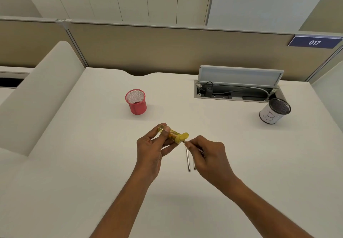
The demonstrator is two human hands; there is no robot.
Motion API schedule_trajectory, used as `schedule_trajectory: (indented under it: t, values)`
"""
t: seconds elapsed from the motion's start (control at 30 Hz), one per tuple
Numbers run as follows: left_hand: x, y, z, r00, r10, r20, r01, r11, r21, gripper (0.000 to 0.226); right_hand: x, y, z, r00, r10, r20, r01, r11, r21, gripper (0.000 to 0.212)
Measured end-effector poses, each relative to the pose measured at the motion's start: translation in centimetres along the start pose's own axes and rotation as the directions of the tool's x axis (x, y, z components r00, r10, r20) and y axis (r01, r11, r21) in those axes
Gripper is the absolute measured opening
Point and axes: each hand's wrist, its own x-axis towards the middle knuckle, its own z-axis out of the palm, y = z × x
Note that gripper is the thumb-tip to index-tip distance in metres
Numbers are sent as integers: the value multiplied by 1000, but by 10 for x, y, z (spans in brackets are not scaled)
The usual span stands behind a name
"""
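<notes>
While the head view looks down over a pale desk [89,172], the left hand [154,144] holds a small yellow tube [173,135] just above the desk's middle. Its thumb and fingers are curled round the tube's far-left end, and the tube lies tilted on its side. The tube's flip lid [185,135] stands open at the right end, facing the right hand [209,156]. That hand pinches a thin metal piece [183,141] between thumb and fingertips, and the piece's tip touches the tube's open mouth. From under those fingertips two slim metal rods [188,160] run side by side toward the near edge. Whether they lie on the desk or hang from the hand cannot be told. Beyond the hands, far and a little left, a red mesh cup [136,102] stands upright, well apart from the tube. At the far right stands a dark mesh cup wrapped in white paper [272,114] marked with a handwritten letter. Just behind it is a recessed cable tray [232,92] with its cover raised and cords inside. A blue sign [314,42] reading 017 sits on the partition at the far right.
</notes>
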Motion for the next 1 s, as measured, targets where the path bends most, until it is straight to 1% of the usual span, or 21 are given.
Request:
schedule_trajectory:
  t: [0.03,0.07,0.1,0.13,0.17,0.2,0.23,0.27,0.3,0.33,0.4,0.43,0.47,0.53,0.63,0.73,0.87,1.0]
  values:
    - [0,0,0,1000,4,3,-4,1000,5,21,2,-4,0,988,149,39,-153,981,123,24]
    - [1,0,-1,1000,7,4,-7,1000,13,23,6,-8,-3,940,322,109,-339,907,249,27]
    - [1,-1,-1,1000,9,3,-9,1000,20,24,11,-11,-6,846,484,221,-532,761,370,29]
    - [1,-2,-2,1000,10,0,-10,1000,25,24,15,-13,-9,725,584,366,-687,568,454,31]
    - [1,-3,-2,1000,9,-3,-9,1000,28,23,18,-14,-13,618,617,487,-779,400,483,32]
    - [0,-3,-2,1000,7,-3,-7,1000,29,23,20,-15,-16,558,616,555,-820,308,483,34]
    - [0,-3,-3,1000,6,-3,-5,1000,27,23,20,-16,-18,548,603,579,-829,300,472,35]
    - [0,-4,-3,1000,5,-6,-5,1000,23,23,19,-16,-18,574,589,569,-815,349,462,37]
    - [0,-4,-3,1000,5,-10,-5,1000,18,23,18,-18,-18,628,571,529,-778,442,446,39]
    - [0,-4,-3,1000,6,-14,-5,1000,13,24,16,-19,-16,698,547,463,-716,566,410,38]
    - [0,-4,-3,1000,4,-23,-4,1000,-1,25,11,-17,-14,854,438,281,-506,825,253,28]
    - [0,-3,-3,1000,2,-30,-2,1000,-7,25,8,-15,-14,914,350,203,-383,910,157,28]
    - [1,-2,-3,999,1,-37,-2,1000,-12,25,4,-11,-14,954,258,156,-272,959,76,33]
    - [2,0,-4,999,1,-49,-2,1000,-26,24,-1,-3,-14,987,112,116,-111,994,-15,38]
    - [2,1,-4,998,-9,-55,7,999,-47,22,-6,6,-11,998,-47,52,53,993,-106,23]
    - [2,0,-4,999,-15,-51,12,998,-56,22,-8,11,-9,979,-197,55,204,957,-209,12]
    - [3,-2,-3,998,-16,-53,13,999,-45,21,-7,13,-11,954,-296,39,294,908,-297,18]
    - [3,-3,-4,999,-15,-49,13,999,-43,20,-5,10,-10,955,-298,16,284,890,-357,19]
